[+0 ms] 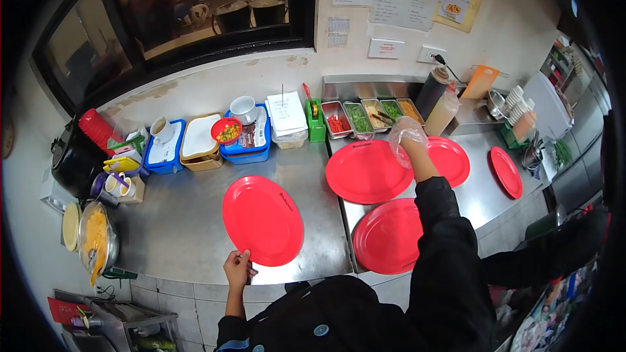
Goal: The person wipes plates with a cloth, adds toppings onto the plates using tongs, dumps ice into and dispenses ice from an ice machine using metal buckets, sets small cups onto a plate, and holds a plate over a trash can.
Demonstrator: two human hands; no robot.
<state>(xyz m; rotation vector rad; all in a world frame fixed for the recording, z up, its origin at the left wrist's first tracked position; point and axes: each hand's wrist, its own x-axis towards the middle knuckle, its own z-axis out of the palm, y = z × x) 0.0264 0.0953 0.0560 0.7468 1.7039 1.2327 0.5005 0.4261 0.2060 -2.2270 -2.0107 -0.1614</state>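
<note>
My right hand (407,135), in a clear plastic glove, reaches over the far rim of a red oval plate (362,173). Just beyond it are metal food trays with red pieces (338,124), chopped greens (358,118) and pale bits (374,109). A dark utensil (386,117) lies across the trays near the glove; whether my fingers touch it is unclear. My bare left hand (237,268) is closed at the near edge of another red oval plate (263,220), fingers curled around something small I cannot make out. Other red plates (391,238) lie near my right arm.
Squeeze bottles (443,109) stand right of the trays. Along the wall are blue bins (166,150), a small red bowl of chopped vegetables (227,132) and a green holder (315,124). A metal bowl of orange food (98,238) sits far left; a red plate (506,173) lies far right.
</note>
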